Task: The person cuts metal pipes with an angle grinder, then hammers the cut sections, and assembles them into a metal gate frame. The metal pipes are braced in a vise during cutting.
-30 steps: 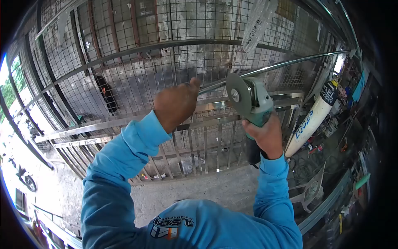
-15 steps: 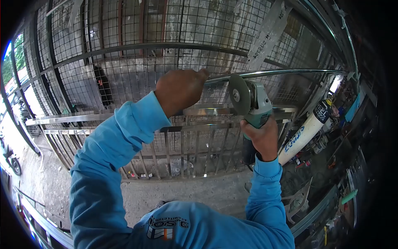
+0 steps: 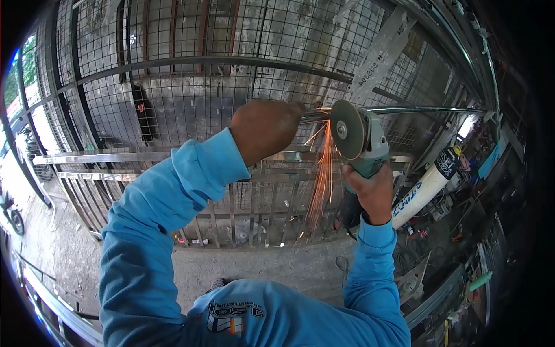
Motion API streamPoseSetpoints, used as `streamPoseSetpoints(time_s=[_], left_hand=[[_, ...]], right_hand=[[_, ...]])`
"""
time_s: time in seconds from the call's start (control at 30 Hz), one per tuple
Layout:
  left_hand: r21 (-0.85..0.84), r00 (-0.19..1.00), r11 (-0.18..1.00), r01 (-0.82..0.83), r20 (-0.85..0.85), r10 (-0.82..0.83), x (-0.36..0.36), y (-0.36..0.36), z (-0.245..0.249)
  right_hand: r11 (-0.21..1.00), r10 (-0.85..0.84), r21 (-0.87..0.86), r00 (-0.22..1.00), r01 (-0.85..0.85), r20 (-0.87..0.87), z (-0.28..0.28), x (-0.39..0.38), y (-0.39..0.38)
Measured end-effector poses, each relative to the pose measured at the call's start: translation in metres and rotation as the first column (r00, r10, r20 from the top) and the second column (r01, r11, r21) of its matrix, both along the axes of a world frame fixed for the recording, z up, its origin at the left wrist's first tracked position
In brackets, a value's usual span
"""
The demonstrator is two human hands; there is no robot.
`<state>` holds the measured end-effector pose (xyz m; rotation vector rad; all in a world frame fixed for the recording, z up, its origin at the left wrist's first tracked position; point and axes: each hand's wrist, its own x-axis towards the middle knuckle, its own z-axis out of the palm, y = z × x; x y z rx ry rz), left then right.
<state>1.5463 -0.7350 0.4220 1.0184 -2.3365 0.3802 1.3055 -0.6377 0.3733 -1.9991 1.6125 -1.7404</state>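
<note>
My left hand is closed around a shiny steel tube that runs off to the right. Just right of that hand, my right hand grips the body of a green and grey angle grinder. Its round disc touches the tube close to my left fingers. Orange sparks stream downward from the contact point. Both arms wear blue sleeves.
A steel railing gate lies across the concrete floor below my arms. Wire mesh panels stand behind it. A white cylinder leans at the right, with tools and clutter around it. A motorbike wheel shows at far left.
The grinder disc has come against the tube and sparks now fly down; earlier there were none. My left hand has stayed on the tube.
</note>
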Motion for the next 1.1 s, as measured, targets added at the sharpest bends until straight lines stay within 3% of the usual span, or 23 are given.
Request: streamPoseSetpoints(time_s=[0.43,0.8,0.9,1.0,1.1], left_hand=[[-0.082,0.999,0.996,0.042,-0.006,-0.043,0.0,-0.003,-0.008],[-0.18,0.997,0.981,0.066,-0.028,-0.073,0.002,-0.011,-0.011],[-0.202,0.998,0.978,0.062,-0.006,-0.064,0.004,-0.006,-0.005],[-0.179,0.998,0.982,-0.056,-0.019,0.053,0.0,-0.014,-0.007],[-0.542,0.991,0.831,-0.126,-0.113,0.077,-0.003,-0.036,-0.021]], right_hand=[[0.995,-0.092,-0.033,0.991,0.09,-0.094,-0.011,-0.007,-0.007],[0.998,-0.061,-0.03,0.996,0.059,-0.073,-0.019,-0.009,-0.015],[0.997,-0.068,0.015,0.995,0.069,-0.071,-0.035,-0.013,-0.013],[0.996,-0.04,0.074,0.999,0.041,-0.014,-0.045,-0.014,0.004],[0.995,-0.083,0.055,0.997,0.083,0.004,-0.041,-0.01,0.019]])
